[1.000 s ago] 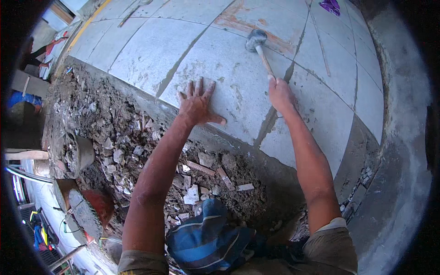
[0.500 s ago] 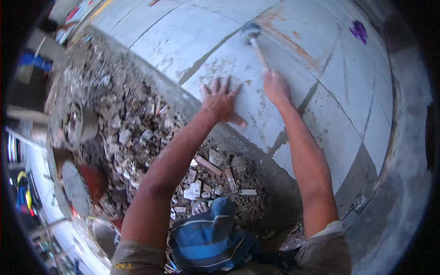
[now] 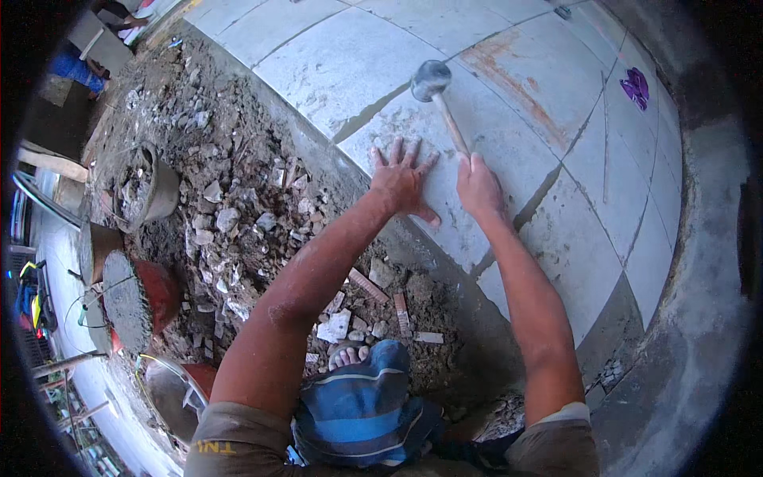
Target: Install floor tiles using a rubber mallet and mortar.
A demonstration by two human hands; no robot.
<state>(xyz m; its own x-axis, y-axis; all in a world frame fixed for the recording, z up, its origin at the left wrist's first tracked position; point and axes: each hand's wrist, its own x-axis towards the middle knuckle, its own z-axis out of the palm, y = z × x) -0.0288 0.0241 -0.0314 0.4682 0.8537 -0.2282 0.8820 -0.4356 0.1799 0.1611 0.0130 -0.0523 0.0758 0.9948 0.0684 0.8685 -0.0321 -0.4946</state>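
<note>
My left hand (image 3: 401, 179) is spread palm-down on a pale floor tile (image 3: 358, 67), near the edge of the tiled area. My right hand (image 3: 477, 187) grips the wooden handle of a mallet (image 3: 433, 79). The mallet's dark rounded head lies over the tiles above my left hand, by a grey joint; whether it touches them I cannot tell. A rust-coloured stain (image 3: 509, 79) marks the tile right of the head. My bare foot (image 3: 348, 356) shows among broken rubble below, beside blue striped cloth (image 3: 350, 405).
Rubble and soil (image 3: 218, 207) border the tiles on the left, with a bucket (image 3: 159, 191) and red, cement-coated containers (image 3: 155, 294). Another person's legs (image 3: 119, 16) show at upper left. A purple cloth (image 3: 636, 87) lies on the right tiles, near a concrete edge (image 3: 699, 238).
The mallet in my right hand has moved left across the tiles, closer to my left hand's side. My left hand stays spread on its tile while the whole view shifts.
</note>
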